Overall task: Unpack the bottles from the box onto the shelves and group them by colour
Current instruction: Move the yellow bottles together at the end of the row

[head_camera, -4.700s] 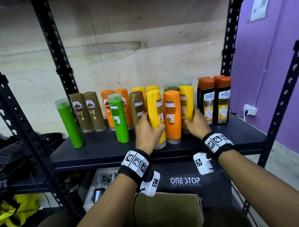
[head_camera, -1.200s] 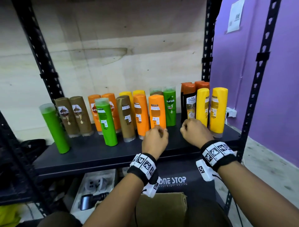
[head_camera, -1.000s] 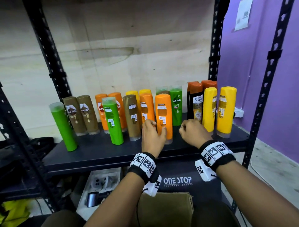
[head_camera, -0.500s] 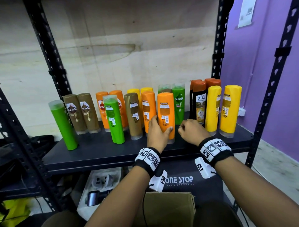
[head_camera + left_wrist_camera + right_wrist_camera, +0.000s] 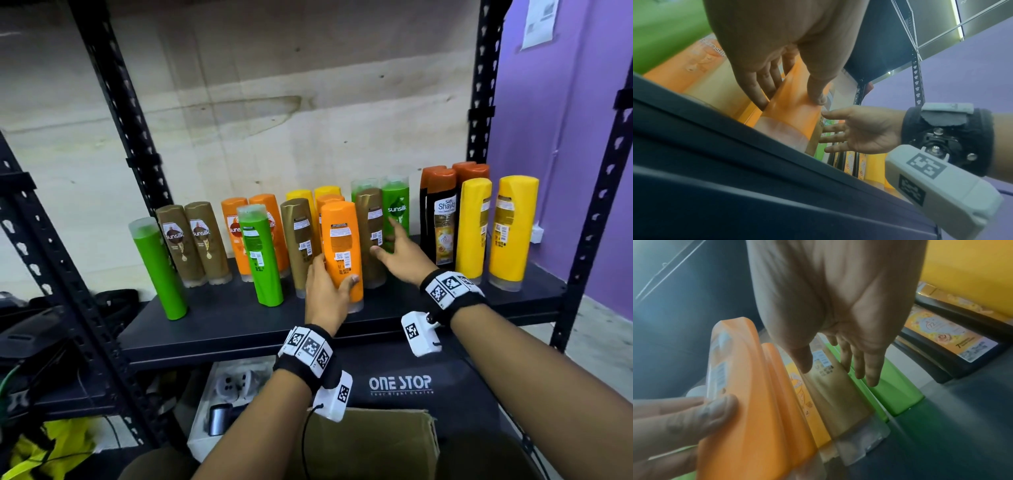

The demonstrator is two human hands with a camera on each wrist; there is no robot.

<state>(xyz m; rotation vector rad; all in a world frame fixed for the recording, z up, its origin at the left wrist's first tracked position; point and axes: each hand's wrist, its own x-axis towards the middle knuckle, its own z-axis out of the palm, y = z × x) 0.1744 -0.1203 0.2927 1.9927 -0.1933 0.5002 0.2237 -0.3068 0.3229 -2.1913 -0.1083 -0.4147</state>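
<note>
Bottles in green, brown, orange, yellow and black stand in a row on the dark shelf (image 5: 219, 318). My left hand (image 5: 330, 284) grips the front orange bottle (image 5: 340, 246) low on its body, thumb on the label side; in the left wrist view the fingers (image 5: 760, 91) wrap round the orange bottle (image 5: 793, 104). My right hand (image 5: 385, 240) is open with fingers spread, next to a brown bottle (image 5: 371, 236) and a green bottle (image 5: 395, 212). In the right wrist view its fingertips (image 5: 871, 379) hover over the brown bottle (image 5: 830, 389) and green bottle (image 5: 898, 392).
Two yellow bottles (image 5: 510, 229) and black bottles with orange caps (image 5: 442, 219) stand at the right end. Green (image 5: 157, 267) and brown bottles (image 5: 191, 243) stand at the left. A cardboard box (image 5: 370, 442) sits below, in front of me. Black shelf posts (image 5: 589, 219) flank the shelf.
My left hand has closed round the front orange bottle and drawn it slightly left, uncovering a brown bottle behind it. My right hand has opened from a fist and reached forward.
</note>
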